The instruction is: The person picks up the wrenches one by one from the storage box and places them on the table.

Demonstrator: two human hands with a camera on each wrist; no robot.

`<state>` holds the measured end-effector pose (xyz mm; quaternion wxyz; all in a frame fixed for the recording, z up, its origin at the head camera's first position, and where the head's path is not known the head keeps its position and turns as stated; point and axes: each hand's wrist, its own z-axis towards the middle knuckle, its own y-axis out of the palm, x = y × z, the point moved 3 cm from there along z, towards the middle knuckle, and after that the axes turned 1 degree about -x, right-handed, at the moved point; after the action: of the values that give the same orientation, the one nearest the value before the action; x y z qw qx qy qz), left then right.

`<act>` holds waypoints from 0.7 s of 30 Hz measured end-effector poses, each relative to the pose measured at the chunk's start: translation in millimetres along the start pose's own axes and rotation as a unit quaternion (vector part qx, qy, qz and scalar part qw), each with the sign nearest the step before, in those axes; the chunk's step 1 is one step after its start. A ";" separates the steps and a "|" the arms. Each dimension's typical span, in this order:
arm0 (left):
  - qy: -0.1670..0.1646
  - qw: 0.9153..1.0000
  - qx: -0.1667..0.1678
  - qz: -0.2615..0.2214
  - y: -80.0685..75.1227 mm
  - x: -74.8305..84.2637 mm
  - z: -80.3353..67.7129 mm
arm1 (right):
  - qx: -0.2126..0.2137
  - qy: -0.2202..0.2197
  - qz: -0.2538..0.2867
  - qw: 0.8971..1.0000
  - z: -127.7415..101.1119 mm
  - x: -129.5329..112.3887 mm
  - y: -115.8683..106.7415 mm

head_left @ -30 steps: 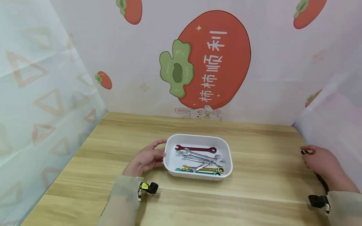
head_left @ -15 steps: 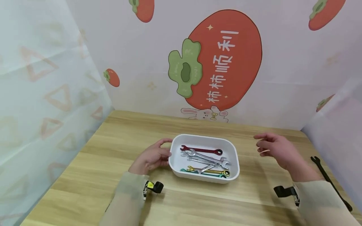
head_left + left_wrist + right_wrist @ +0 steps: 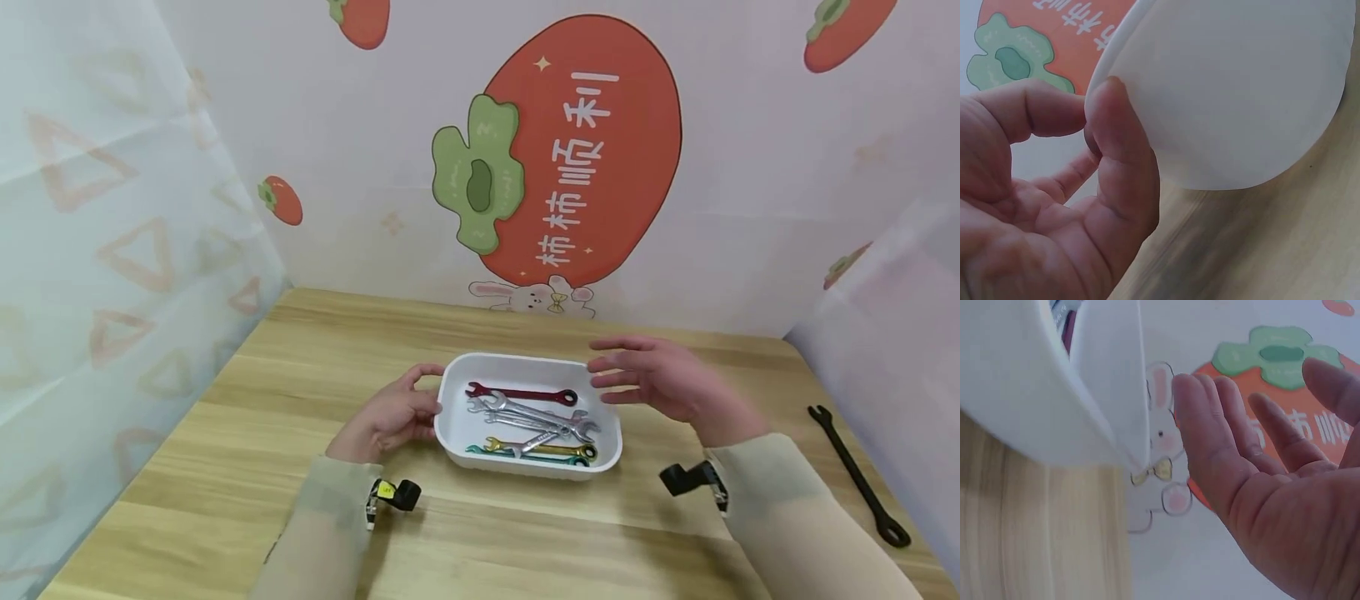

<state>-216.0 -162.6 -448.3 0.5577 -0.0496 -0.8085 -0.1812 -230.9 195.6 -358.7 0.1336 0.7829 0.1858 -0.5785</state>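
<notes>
A white plastic tray (image 3: 517,468) rests on the wooden table (image 3: 495,550). Its contents are a red wrench (image 3: 525,394), several overlapping silver wrenches (image 3: 536,414), a gold wrench (image 3: 572,451) and a green one (image 3: 555,459). At the tray's left end, my left hand (image 3: 393,417) grips the rim; the left wrist view shows thumb and finger bent against the white wall (image 3: 1235,94). My right hand (image 3: 667,379) is beside the far right corner, fingers spread and holding nothing. In the right wrist view, its fingertips (image 3: 1186,387) point up just beside the tray wall.
A long black wrench (image 3: 855,471) lies at the table's right edge, beyond my right sleeve. White backdrop sheets with persimmon drawings (image 3: 600,167) rise along the back and both sides of the table.
My right hand has let go of the black wrench at the right edge and moved left to the tray's right end. My left hand has stayed on the tray.
</notes>
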 end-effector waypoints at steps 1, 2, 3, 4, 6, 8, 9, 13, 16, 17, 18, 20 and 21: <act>0.001 1.000 0.000 -0.001 0.0 0.0 -0.8 | -0.007 0.008 0.003 1.000 4.9 0.3 5.4; 0.002 1.000 0.000 0.000 0.3 0.4 -1.6 | -0.015 0.015 0.001 1.000 10.0 0.7 10.6; 0.002 1.000 0.000 -0.001 0.3 0.6 -1.9 | -0.021 0.021 -0.003 1.000 14.5 0.7 15.7; 0.003 1.000 -0.001 0.001 0.6 0.8 -2.1 | -0.026 0.028 -0.007 0.999 18.8 1.1 20.3; 0.000 1.000 0.000 0.002 1.5 -0.1 -2.3 | -0.037 0.042 -0.018 0.998 26.8 3.4 27.5; -0.002 1.000 0.001 0.001 1.4 0.1 -3.0 | -0.051 0.053 -0.031 0.997 35.6 3.7 33.5; -0.003 1.000 0.002 0.001 1.6 0.0 -2.9 | -0.057 0.058 -0.036 0.996 39.1 3.9 35.3; -0.001 1.000 -0.001 -0.001 3.1 2.6 -2.0 | -0.068 0.079 -0.046 0.993 49.4 5.5 37.2; -0.001 1.000 0.001 -0.004 3.6 4.2 -0.9 | -0.066 0.093 -0.054 0.992 54.0 7.9 36.8; 0.000 1.000 0.001 -0.003 3.6 4.0 -0.6 | -0.065 0.098 -0.058 0.991 55.3 9.0 37.0; -0.001 1.000 0.002 -0.002 3.5 3.8 -0.7 | -0.067 0.101 -0.063 0.991 56.5 10.3 37.6; -0.006 1.000 0.005 0.002 3.1 2.4 -1.6 | -0.073 0.114 -0.075 0.988 58.6 14.5 39.5; -0.006 1.000 0.004 0.006 3.0 1.6 -2.3 | -0.074 0.120 -0.079 0.987 59.5 16.9 40.6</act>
<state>-213.7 -160.9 -445.4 0.5541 -0.0527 -0.8123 -0.1742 -259.4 136.4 -392.6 0.1215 0.8176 0.3037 -0.4738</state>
